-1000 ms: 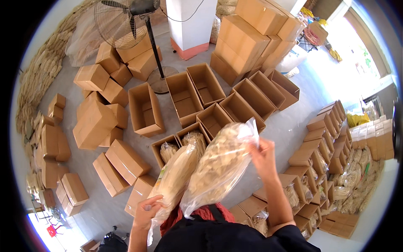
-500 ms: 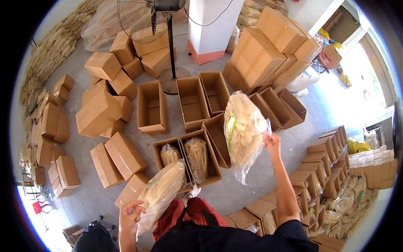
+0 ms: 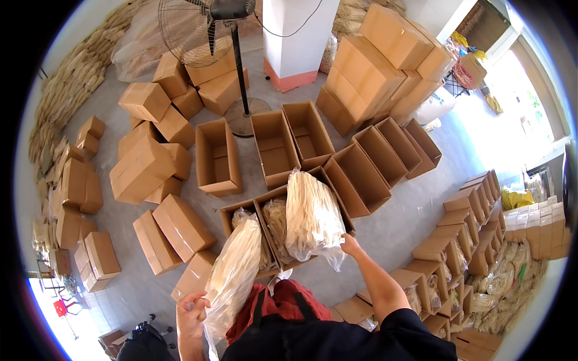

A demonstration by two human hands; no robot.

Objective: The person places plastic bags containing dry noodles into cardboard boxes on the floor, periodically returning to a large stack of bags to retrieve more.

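My left hand [image 3: 192,310] is closed on the end of a long clear plastic bag of pale dried strands [image 3: 235,274], which leans toward the leftmost carton of the front row [image 3: 229,216], partly covering it. My right hand [image 3: 350,245] grips the lower end of another clear bag of pale strands [image 3: 310,210], which lies over an open carton at the right of that row. The middle carton holds a similar bag [image 3: 274,219] between them, partly hidden.
Empty open cartons [image 3: 271,144] stand ahead, closed boxes [image 3: 141,165] at left, a black pedestal fan [image 3: 235,72] and white pillar [image 3: 289,42] behind. Stacked boxes [image 3: 367,78] are at back right, filled cartons [image 3: 451,246] at lower right, piled bundles [image 3: 57,111] along the left wall.
My right hand has moved left and down since half a second ago, lowering its bag from above the cartons onto one of them. My left hand has shifted slightly, still with its bag.
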